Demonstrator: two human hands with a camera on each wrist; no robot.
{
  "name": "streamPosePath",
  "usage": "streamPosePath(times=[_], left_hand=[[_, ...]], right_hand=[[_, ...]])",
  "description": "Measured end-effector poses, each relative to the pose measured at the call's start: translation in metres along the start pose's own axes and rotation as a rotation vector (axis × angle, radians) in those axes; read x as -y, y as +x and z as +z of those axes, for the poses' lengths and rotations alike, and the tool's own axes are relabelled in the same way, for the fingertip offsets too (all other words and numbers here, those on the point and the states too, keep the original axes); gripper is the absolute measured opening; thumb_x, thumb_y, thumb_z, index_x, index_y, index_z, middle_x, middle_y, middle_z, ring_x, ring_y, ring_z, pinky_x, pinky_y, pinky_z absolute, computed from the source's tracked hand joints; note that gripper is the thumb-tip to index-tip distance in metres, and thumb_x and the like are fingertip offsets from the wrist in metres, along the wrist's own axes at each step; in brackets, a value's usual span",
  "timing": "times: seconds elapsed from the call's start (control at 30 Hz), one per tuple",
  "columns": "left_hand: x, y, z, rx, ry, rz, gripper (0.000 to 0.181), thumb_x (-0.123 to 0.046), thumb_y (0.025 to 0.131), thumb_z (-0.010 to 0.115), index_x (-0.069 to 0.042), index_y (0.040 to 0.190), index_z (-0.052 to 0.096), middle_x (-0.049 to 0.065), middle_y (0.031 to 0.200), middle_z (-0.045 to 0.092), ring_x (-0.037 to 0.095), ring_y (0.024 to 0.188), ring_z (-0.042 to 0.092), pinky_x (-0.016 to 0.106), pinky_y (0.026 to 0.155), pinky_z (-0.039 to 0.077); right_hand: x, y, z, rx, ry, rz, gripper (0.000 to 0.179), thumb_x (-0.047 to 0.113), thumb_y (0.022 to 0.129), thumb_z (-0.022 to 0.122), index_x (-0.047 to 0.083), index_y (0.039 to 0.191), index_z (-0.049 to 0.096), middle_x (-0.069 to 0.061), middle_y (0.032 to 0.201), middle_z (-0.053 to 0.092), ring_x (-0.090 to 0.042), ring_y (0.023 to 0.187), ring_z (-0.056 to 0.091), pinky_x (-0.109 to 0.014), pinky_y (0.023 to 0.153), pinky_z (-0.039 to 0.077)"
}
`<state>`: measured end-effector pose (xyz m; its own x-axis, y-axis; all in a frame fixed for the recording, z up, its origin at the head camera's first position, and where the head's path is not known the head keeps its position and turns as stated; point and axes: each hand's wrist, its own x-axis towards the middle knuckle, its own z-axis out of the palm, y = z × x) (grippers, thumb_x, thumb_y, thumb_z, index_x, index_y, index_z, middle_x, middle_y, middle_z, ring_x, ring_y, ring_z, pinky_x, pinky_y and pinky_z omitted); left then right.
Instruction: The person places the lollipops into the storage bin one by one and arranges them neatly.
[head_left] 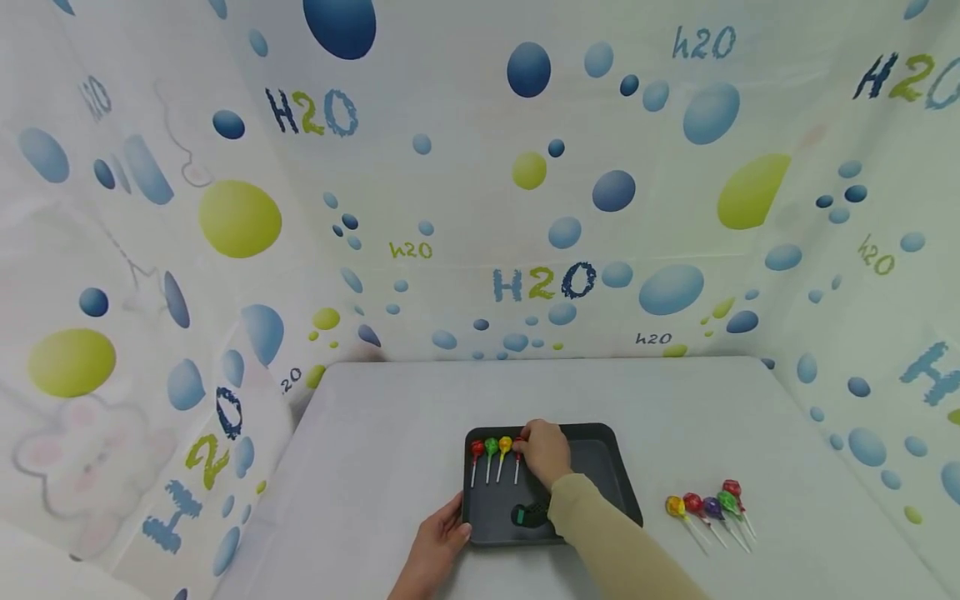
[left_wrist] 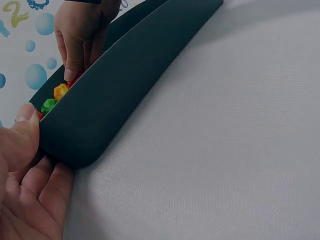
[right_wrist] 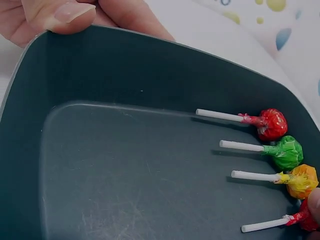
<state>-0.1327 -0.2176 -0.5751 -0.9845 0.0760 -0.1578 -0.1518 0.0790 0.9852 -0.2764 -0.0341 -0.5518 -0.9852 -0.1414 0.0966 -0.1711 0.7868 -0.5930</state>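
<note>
A dark grey tray (head_left: 495, 521) stands on the white table. My left hand (head_left: 438, 533) grips its near left corner, with the thumb (right_wrist: 75, 12) over the rim. Inside, at the far left, a red lollipop (right_wrist: 271, 124), a green lollipop (right_wrist: 288, 153) and a yellow lollipop (right_wrist: 302, 181) lie in a row, sticks towards the near side. My right hand (head_left: 547, 452) reaches over the tray and pinches the head of another red lollipop (right_wrist: 302, 217) at the right end of that row. Its fingers partly cover this head.
Several wrapped lollipops (head_left: 712, 505) lie fanned on the table to the right of the tray, in yellow, red, purple and green. A dark device (head_left: 528, 515) sits at my right wrist. Behind the white table (head_left: 390, 433) hangs a backdrop (head_left: 465, 183) with printed bubbles.
</note>
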Motion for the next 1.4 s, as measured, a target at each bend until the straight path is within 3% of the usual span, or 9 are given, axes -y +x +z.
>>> streamPosePath(times=[0.3,0.97,1.1,1.23,1.4], left_hand=[[-0.001,0.002,0.002,-0.020,0.004,-0.065,0.061,-0.001,0.093,0.056,0.016,0.142,0.025,0.032,0.147,0.027,0.041,0.135,0.030,0.033,0.104,0.042],[0.000,0.002,0.002,-0.006,0.010,-0.033,0.060,0.000,0.093,0.055,0.018,0.141,0.024,0.034,0.146,0.027,0.042,0.135,0.030,0.034,0.105,0.041],[0.000,0.002,0.003,-0.007,0.034,-0.040,0.059,-0.002,0.093,0.056,0.016,0.141,0.026,0.033,0.146,0.029,0.041,0.134,0.032,0.035,0.104,0.042],[0.002,0.000,0.002,-0.004,0.052,-0.009,0.059,-0.001,0.093,0.056,0.017,0.141,0.027,0.034,0.145,0.029,0.041,0.134,0.033,0.033,0.103,0.043],[0.002,0.000,0.000,-0.001,0.072,0.022,0.058,-0.001,0.093,0.056,0.017,0.141,0.027,0.034,0.145,0.029,0.042,0.134,0.033,0.032,0.104,0.043]], right_hand=[[0.000,-0.002,-0.001,-0.012,0.006,0.002,0.021,0.019,0.078,0.078,0.004,0.091,0.072,-0.008,0.085,0.071,-0.022,0.072,0.066,-0.036,0.061,0.057],[-0.003,-0.005,-0.005,-0.028,0.022,0.011,0.020,0.018,0.079,0.077,0.004,0.092,0.072,-0.008,0.086,0.071,-0.022,0.073,0.066,-0.036,0.062,0.057],[-0.008,-0.008,-0.013,-0.029,0.028,-0.006,0.019,0.016,0.079,0.077,0.003,0.092,0.072,-0.008,0.086,0.071,-0.023,0.074,0.066,-0.036,0.062,0.057],[-0.017,-0.008,-0.025,-0.035,0.034,-0.065,0.018,0.016,0.080,0.076,0.004,0.093,0.073,-0.007,0.088,0.072,-0.022,0.076,0.067,-0.035,0.063,0.058],[-0.034,-0.005,-0.052,-0.008,0.041,-0.134,0.020,0.015,0.083,0.073,0.005,0.100,0.073,-0.006,0.094,0.072,-0.021,0.083,0.068,-0.034,0.069,0.059]])
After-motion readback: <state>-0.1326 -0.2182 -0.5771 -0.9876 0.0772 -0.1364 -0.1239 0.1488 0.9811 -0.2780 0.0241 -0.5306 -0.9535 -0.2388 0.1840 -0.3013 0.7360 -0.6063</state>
